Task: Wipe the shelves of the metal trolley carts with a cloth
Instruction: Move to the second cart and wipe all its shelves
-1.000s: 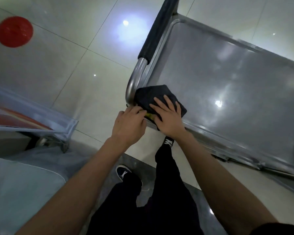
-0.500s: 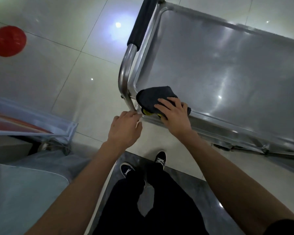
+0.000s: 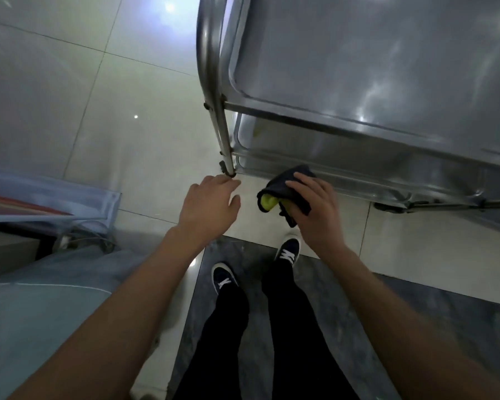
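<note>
A metal trolley cart [image 3: 344,119] with stacked steel shelves fills the upper right. Its top shelf [image 3: 358,53] is shiny and bare; a lower shelf [image 3: 315,148] shows beneath the front rail. My right hand [image 3: 315,206] grips a folded dark cloth [image 3: 283,186] with a yellow-green inner side, held in the air just in front of the cart's lower edge. My left hand [image 3: 208,203] hovers with relaxed fingers beside the cart's corner post [image 3: 223,134], fingertips close to its base and holding nothing.
My two legs and dark shoes [image 3: 225,277] stand on a dark floor strip below. A covered object with clear plastic sheeting [image 3: 49,203] sits at the left. Pale floor tiles [image 3: 113,111] lie left of the cart.
My right hand lifted the cloth off the top shelf's corner and brought it down in front of the lower shelves. My left hand dropped from the rim to the post's base. The view tilted down.
</note>
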`<state>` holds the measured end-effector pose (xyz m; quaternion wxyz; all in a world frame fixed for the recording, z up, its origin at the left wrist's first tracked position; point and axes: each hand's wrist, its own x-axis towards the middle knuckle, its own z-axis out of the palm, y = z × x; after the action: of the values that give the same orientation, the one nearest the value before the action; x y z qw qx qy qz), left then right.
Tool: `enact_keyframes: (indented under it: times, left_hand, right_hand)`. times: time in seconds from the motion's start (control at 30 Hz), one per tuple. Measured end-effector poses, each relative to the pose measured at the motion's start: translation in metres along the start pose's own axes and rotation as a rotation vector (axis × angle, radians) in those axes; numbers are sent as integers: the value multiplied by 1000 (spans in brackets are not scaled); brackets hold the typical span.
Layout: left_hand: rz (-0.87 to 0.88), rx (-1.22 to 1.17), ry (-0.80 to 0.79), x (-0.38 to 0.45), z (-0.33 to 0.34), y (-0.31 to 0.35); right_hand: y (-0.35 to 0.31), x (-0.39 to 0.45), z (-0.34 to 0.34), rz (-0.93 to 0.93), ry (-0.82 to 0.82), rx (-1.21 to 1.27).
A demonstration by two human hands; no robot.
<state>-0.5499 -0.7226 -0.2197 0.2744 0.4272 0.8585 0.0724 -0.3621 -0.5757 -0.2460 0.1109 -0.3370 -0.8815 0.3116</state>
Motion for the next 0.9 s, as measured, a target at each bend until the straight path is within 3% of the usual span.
enact_keyframes:
  times: [0.23,0.37,0.7,0.8,0.9]
  left_hand:
    - [22,3,46,37,54,-13]
    - [41,18,99,80,86,-28]
    - [111,201,364,182,141,-58]
    - [133,287,421,193,156,-62]
    - [157,323,471,200,177,-66]
  right_hand:
    - [34,34,44,279,52,219]
    - [68,68,77,278,77,325]
    - [101,174,150,116,408,360]
    - [105,191,178,30,257,293]
    - [119,199,202,-30,110,65]
